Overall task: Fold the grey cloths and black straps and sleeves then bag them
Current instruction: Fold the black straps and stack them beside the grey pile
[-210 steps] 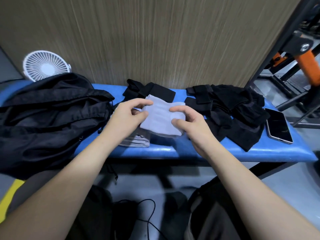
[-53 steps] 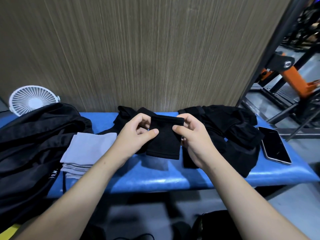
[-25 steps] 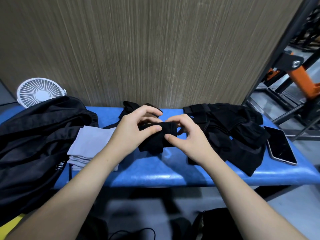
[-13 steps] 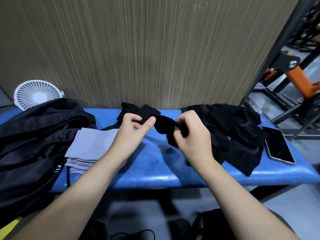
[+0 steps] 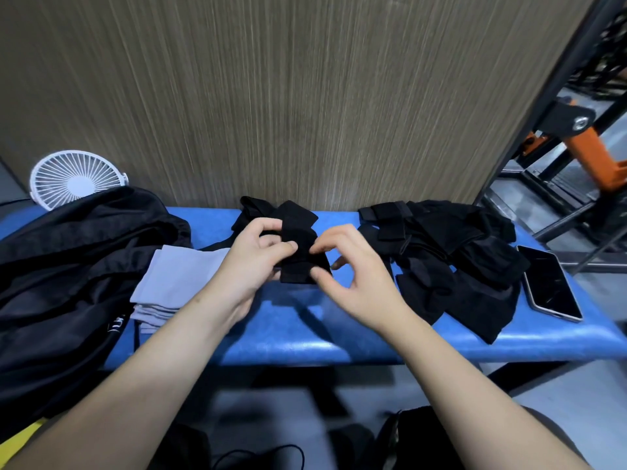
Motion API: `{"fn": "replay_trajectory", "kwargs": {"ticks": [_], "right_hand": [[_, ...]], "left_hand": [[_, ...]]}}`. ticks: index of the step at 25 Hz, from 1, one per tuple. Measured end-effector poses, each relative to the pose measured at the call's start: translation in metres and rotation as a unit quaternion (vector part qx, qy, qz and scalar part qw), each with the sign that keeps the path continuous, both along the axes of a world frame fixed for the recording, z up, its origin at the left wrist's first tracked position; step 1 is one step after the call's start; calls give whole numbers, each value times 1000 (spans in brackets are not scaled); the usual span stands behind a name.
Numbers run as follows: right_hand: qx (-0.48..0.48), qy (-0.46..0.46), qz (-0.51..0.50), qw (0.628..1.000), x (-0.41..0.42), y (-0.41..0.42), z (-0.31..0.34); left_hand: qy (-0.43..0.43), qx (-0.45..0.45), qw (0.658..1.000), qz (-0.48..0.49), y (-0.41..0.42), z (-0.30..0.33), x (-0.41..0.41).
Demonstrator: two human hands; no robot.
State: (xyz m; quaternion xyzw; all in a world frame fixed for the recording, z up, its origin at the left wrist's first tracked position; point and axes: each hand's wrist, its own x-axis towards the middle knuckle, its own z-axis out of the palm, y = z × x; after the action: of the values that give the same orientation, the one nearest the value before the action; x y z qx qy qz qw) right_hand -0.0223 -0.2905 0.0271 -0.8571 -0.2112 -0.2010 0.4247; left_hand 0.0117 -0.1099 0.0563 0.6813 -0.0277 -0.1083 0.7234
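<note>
Both hands are up over the blue worktop [image 5: 305, 337]: left hand [image 5: 252, 262] and right hand [image 5: 353, 276] pinch a folded black sleeve [image 5: 300, 245] between them, grey cloths [image 5: 176, 283] stacked just left, black pile [image 5: 458, 259] right.

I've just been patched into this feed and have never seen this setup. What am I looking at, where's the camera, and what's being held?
There is no machine here: a person works with bare hands, filmed by one camera on their head looking down. The left hand and right hand pinch a folded black sleeve above a blue bench. On the bench lie a stack of folded grey cloths, a pile of black straps and sleeves, a phone and a black bag. A white fan stands behind the bag.
</note>
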Motion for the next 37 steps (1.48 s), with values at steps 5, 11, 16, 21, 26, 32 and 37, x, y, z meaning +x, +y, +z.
{"fn": "replay_trajectory", "kwargs": {"ticks": [5,11,16,21,26,32,37], "right_hand": [[66,154,-83,982,10,-19,-5],[77,204,-64,974,9,-14,-3],[148,226,-42,962,6,-15,3],[203,215,-33,955,3,-17,7],[221,209,-5,953,3,-18,8],[241,201,16,949,-1,-11,9],[255,209,28,944,-2,-4,9]], "left_hand": [[-52,-2,998,-37,3,3,0],[-82,-28,994,-65,5,2,2],[-110,-28,993,-43,8,-5,7],[-144,33,989,-17,6,-14,10],[-140,58,988,-16,0,-16,5],[-133,113,983,-59,-6,-19,1],[-121,134,978,-105,-9,-20,1]]}}
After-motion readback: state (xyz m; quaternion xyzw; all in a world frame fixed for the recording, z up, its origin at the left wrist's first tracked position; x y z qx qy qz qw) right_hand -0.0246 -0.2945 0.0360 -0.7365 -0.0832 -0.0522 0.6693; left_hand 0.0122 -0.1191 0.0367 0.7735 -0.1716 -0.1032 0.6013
